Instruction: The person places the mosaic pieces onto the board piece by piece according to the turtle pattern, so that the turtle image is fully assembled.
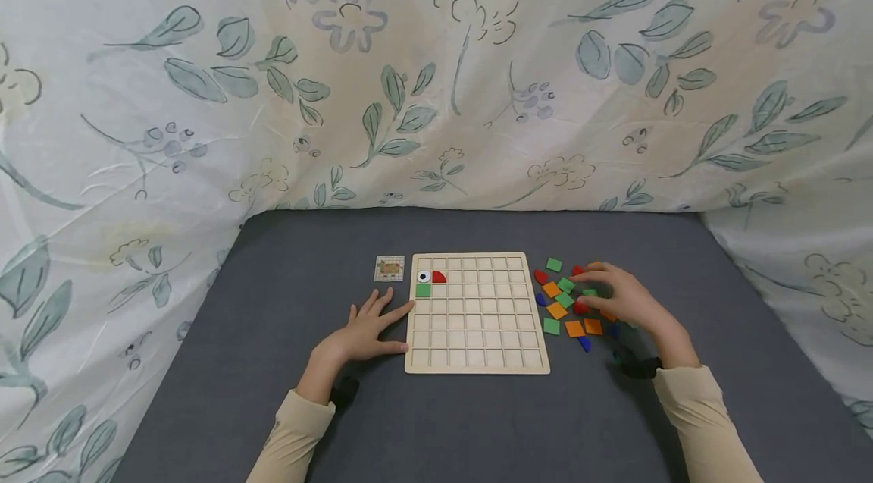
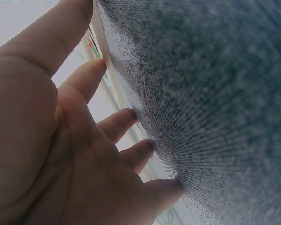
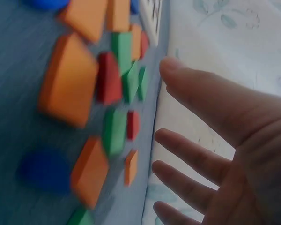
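Observation:
A pale wooden board (image 1: pixel 477 320) marked into a grid of squares lies on the grey cloth. In its upper left corner sit a white tile with a black eye dot (image 1: pixel 423 277), a red quarter-round tile (image 1: pixel 439 278) and, below the eye, a green square tile (image 1: pixel 423 290). My left hand (image 1: pixel 358 335) spreads its fingers on the cloth, with thumb and index fingertips right at the board's left edge. Over the loose tiles to the board's right hovers my right hand (image 1: pixel 626 297), thumb apart from the fingers and nothing between them in the right wrist view.
Several loose tiles lie under and around the right hand, among them a green square (image 1: pixel 551 326), an orange square (image 1: pixel 575 328), a red piece (image 1: pixel 541 277) and a blue piece (image 1: pixel 584 344). A small picture card (image 1: pixel 389 269) lies left of the board. Floral fabric (image 1: pixel 477 142) hangs behind.

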Tool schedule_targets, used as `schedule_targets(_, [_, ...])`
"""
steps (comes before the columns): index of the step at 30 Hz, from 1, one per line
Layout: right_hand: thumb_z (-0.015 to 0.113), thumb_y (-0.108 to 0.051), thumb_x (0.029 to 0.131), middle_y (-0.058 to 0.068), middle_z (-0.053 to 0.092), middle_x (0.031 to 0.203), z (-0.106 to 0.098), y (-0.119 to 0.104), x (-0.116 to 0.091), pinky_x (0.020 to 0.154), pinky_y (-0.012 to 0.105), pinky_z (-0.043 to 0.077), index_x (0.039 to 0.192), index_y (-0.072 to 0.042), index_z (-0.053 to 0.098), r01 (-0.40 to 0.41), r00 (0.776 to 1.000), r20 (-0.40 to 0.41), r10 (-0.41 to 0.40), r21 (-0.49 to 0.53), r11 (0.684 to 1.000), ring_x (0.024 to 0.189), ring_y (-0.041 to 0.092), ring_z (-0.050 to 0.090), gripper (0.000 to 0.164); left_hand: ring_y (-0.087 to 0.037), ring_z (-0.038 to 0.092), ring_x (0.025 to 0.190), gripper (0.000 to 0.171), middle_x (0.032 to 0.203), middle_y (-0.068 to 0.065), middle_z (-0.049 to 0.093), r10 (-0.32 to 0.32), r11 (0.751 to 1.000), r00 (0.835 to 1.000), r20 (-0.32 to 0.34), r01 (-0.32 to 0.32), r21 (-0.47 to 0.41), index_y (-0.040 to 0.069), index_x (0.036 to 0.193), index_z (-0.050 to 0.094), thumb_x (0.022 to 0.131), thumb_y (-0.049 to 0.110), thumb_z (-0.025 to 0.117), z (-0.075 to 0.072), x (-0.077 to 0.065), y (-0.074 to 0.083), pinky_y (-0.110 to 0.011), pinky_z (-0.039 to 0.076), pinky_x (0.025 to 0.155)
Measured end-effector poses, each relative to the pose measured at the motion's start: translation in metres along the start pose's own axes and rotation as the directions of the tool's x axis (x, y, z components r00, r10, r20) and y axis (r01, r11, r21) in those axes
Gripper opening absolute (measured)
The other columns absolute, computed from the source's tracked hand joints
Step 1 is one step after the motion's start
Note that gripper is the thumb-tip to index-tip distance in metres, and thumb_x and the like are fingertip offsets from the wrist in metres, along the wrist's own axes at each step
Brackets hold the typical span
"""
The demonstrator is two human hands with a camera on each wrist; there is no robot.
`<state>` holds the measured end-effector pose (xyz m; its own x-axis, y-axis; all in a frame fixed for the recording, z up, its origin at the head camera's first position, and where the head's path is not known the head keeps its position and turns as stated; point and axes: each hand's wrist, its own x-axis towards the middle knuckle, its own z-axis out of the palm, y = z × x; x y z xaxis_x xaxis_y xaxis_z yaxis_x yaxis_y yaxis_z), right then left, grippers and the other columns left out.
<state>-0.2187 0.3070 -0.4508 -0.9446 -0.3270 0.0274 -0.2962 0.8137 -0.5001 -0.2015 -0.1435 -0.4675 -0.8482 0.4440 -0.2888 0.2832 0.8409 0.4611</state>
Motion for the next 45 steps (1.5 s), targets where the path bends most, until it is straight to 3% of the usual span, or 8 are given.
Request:
schedule_targets(11, [0.070,-0.025,0.083,0.029,0.046,0.127,-0.008,0.023,-0.034,0.086,0.063,0.038,0.122,-0.002,0.059,-0.033,0.999,-0.022,0.032,-0.020,0.999,0.114,0.048,0.043,0.047,-0.038,-0.004,0.142,0.075,0.156,-0.013,0.008,0.003,1.000,1.000,0.001,-0.003,0.002,0.030,0.146,0.030,0.082,0.049,0.064,0.001,-0.001,-0.002,-0.066,0.001,0.106])
schedule_targets(24, [0.074,-0.031,0.078,0.032,0.045,0.126,-0.007,0.047,-0.058,0.086,0.065,0.034,0.117,-0.002,0.062,-0.093,0.994,-0.062,0.089,-0.073,0.993,0.112,0.051,0.041,0.050,-0.038,-0.003,0.142,0.074,0.156,-0.013,0.009,0.008,1.000,1.000,-0.011,-0.008,0.001,0.030,0.146,0.030,0.082,0.048,0.064,0.002,0.000,-0.003,-0.066,0.001,0.106])
schedule_targets(37, [0.075,-0.030,0.076,0.034,0.041,0.127,-0.007,0.059,-0.065,0.087,0.068,0.031,0.107,-0.001,0.065,-0.177,0.982,-0.087,0.168,-0.099,0.979,0.112,0.054,0.038,0.043,-0.038,-0.002,0.142,0.073,0.155,-0.014,0.009,0.011,1.000,1.000,-0.012,-0.011,-0.006,0.029,0.146,0.031,0.083,0.047,0.064,0.001,0.000,-0.001,-0.066,0.001,0.106])
schedule_targets(45, [0.076,-0.029,0.076,0.035,0.040,0.126,-0.008,0.060,-0.069,0.086,0.068,0.031,0.101,-0.003,0.066,-0.168,0.983,-0.089,0.162,-0.069,0.983,0.112,0.055,0.037,0.037,-0.038,-0.002,0.142,0.073,0.155,-0.013,0.010,0.006,1.000,1.000,-0.014,-0.006,-0.003,0.030,0.145,0.031,0.083,0.048,0.064,0.002,0.000,-0.001,-0.066,0.001,0.106])
